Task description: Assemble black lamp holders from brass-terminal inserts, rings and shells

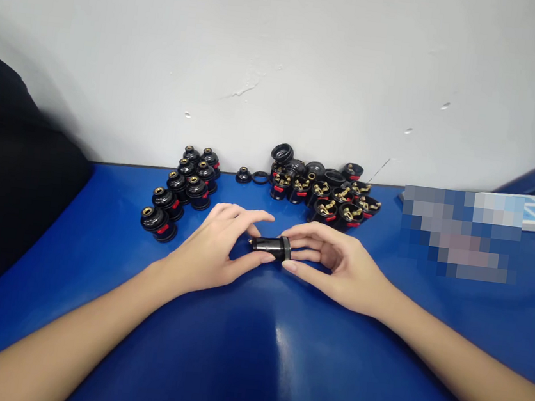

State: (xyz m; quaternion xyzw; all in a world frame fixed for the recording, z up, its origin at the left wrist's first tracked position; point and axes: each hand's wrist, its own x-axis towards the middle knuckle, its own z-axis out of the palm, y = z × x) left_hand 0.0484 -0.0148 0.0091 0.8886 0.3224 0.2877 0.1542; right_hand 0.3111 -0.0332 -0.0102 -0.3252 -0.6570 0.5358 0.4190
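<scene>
Left hand [217, 243] – loosely arched, right hand [338, 260] – curled, forearms [106, 320] angled inward

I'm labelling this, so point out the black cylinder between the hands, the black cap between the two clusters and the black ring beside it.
Black cylinder [269, 247]: head view, middle of its side.
Black cap [244, 176]: head view, front of its dome.
Black ring [260, 182]: head view, near edge of rim.

The cylindrical part [269, 246] looks glossy plastic, the tabletop [231, 351] smooth and shiny, the wall [313, 51] matt.
</scene>
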